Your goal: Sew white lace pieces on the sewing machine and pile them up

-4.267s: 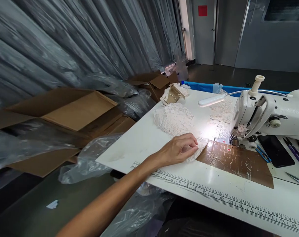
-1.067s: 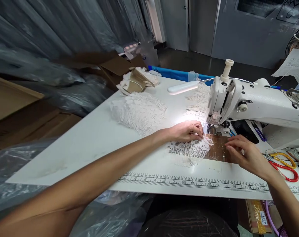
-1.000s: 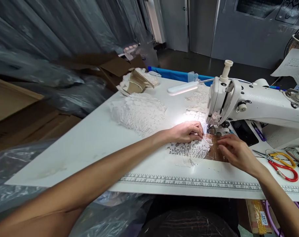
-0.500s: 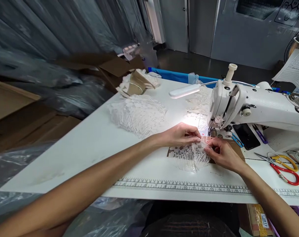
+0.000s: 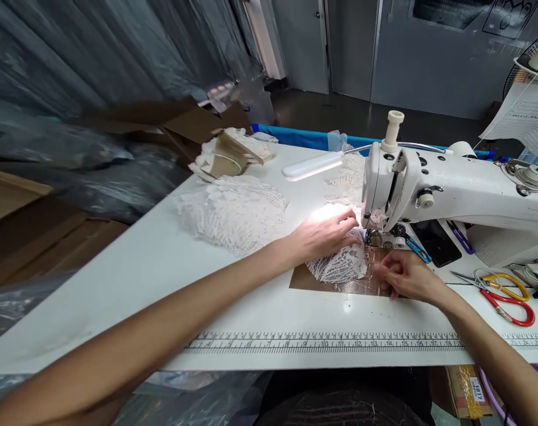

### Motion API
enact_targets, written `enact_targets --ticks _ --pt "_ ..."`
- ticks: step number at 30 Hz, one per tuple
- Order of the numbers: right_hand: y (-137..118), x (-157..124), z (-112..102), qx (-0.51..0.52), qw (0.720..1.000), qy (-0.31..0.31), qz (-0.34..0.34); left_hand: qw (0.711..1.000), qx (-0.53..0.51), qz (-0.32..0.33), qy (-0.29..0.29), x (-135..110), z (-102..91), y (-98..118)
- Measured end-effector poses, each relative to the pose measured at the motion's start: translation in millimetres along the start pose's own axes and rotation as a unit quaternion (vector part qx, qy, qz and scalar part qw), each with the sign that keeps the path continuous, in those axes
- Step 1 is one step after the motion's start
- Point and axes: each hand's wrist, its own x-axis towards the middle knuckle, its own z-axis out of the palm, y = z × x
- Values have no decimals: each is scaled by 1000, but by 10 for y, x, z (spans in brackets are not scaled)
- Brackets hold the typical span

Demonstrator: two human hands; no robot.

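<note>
Under the sewing machine's [image 5: 377,183] lit needle area lies a piece of white lace [image 5: 342,266], spread over a brown plate [image 5: 304,281] set on the table. My left hand [image 5: 324,234] rests on this lace just left of the presser foot, fingers closed on its upper part; the fingertips are washed out by the lamp glare. To the right of the lace, over the brown plate, my right hand [image 5: 404,273] has its fingers curled together in a pinch. It is apart from the lace, and whatever it pinches is too small to make out.
A heap of lace [image 5: 237,213] lies left on the white table, with a cardboard piece [image 5: 228,155] behind it. Red-and-yellow scissors [image 5: 506,296], blue snips [image 5: 417,248] and a phone [image 5: 437,244] sit right. A lamp [image 5: 313,165] extends beside the machine head. A printed ruler [image 5: 295,343] runs along the front edge.
The lace both hands held before the needle has moved back under the machine. My left hand has shifted forward with it; my right hand has left the lace and lowered over the brown plate.
</note>
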Motion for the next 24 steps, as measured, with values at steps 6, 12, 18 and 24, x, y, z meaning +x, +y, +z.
enact_targets --ticks 6,12,18,24 --pt "66 117 -102 -326 920 99 -192 984 -18 179 -15 -383 -31 205" --pt "-84 199 74 -450 874 60 -171 977 17 208 41 -306 180 279" --pt "94 202 83 -385 896 118 -185 979 6 181 98 -311 166 277" --pt "229 85 -25 -164 947 111 -254 974 -105 111 165 -314 195 261"
